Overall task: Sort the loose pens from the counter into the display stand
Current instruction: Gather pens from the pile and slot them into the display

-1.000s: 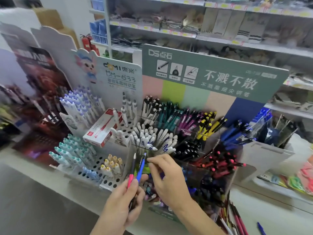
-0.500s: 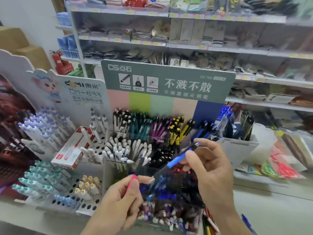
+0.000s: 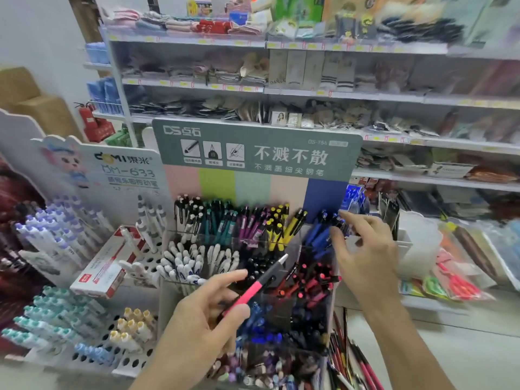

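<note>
Two hands: left (image 3: 202, 319) grips pink pen (image 3: 254, 289); right (image 3: 365, 249) at blue pens (image 3: 319, 235) (fingers straight).

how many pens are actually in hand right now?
1. A pink-and-black pen is held in the left hand, tip pointing up-right. The right hand reaches into the blue pens at the stand's back row; whether its fingers hold one is unclear.

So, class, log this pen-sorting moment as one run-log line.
left hand: holds pink pen | right hand: fingers at blue pens, top row of display stand | stage: pink pen unsorted
</note>
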`<move>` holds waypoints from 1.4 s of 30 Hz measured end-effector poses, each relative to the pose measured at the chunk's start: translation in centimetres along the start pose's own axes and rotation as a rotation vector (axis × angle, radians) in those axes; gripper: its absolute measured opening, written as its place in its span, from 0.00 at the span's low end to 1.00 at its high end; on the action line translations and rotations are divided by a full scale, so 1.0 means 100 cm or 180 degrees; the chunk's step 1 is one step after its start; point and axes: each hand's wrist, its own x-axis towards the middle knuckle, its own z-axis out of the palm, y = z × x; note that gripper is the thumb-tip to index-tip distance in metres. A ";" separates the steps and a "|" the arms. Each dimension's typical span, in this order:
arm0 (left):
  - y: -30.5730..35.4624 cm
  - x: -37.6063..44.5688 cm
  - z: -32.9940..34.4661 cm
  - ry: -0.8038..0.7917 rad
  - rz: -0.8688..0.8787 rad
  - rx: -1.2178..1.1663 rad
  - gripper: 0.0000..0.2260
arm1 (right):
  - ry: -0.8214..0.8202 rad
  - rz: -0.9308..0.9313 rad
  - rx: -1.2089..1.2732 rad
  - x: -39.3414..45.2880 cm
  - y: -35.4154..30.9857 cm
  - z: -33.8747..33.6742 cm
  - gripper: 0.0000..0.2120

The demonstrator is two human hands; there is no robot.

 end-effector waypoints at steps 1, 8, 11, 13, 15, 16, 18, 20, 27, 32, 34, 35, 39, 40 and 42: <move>0.002 0.001 -0.002 0.0113 0.0032 0.0038 0.15 | 0.0124 -0.0055 -0.0059 -0.002 -0.003 -0.002 0.17; 0.012 0.007 -0.007 0.0640 0.0403 0.0418 0.04 | -0.1673 -0.0761 0.1168 -0.030 -0.065 -0.020 0.13; 0.013 0.011 -0.002 0.0674 0.0568 0.0253 0.04 | -0.2658 -0.0449 0.1397 -0.042 -0.075 -0.012 0.24; 0.008 0.013 0.002 0.0616 0.0726 0.0348 0.07 | -0.2618 -0.0350 0.1678 -0.050 -0.079 -0.008 0.26; 0.001 0.012 0.006 0.0607 0.0765 0.0354 0.12 | -0.2513 -0.0189 0.1866 -0.056 -0.081 -0.008 0.30; 0.000 0.011 0.009 0.0619 0.0757 0.0310 0.14 | -0.2500 -0.0073 0.1956 -0.058 -0.081 -0.009 0.32; -0.002 0.009 0.013 0.0600 0.0788 0.0250 0.14 | -0.2485 0.0157 0.2092 -0.061 -0.080 -0.010 0.37; -0.001 0.008 0.015 0.0496 0.0750 0.0352 0.11 | -0.2337 0.0288 0.2146 -0.063 -0.075 -0.011 0.36; -0.005 0.016 0.018 0.0848 0.1030 0.1235 0.10 | -0.0718 0.0876 0.2347 -0.052 -0.041 -0.040 0.26; -0.017 0.039 0.052 0.0393 0.1463 0.1780 0.14 | 0.0487 0.0151 0.1392 -0.058 -0.004 -0.042 0.24; -0.029 0.051 0.071 0.0197 0.1557 0.2028 0.20 | 0.0306 -0.0093 0.1079 -0.062 0.007 -0.033 0.19; -0.035 0.057 0.078 0.0138 0.1610 0.2222 0.23 | 0.0213 -0.0204 0.0877 -0.064 0.011 -0.028 0.16; -0.047 0.074 0.089 0.0195 0.1776 0.2964 0.29 | -0.0293 -0.0173 0.0313 -0.077 0.018 -0.013 0.12; -0.049 0.077 0.090 0.0256 0.1834 0.3050 0.29 | -0.0402 -0.0099 0.0233 -0.081 0.018 -0.011 0.16; -0.052 0.082 0.089 0.0391 0.1969 0.3132 0.26 | -0.0592 -0.0107 0.0010 -0.089 0.019 -0.008 0.26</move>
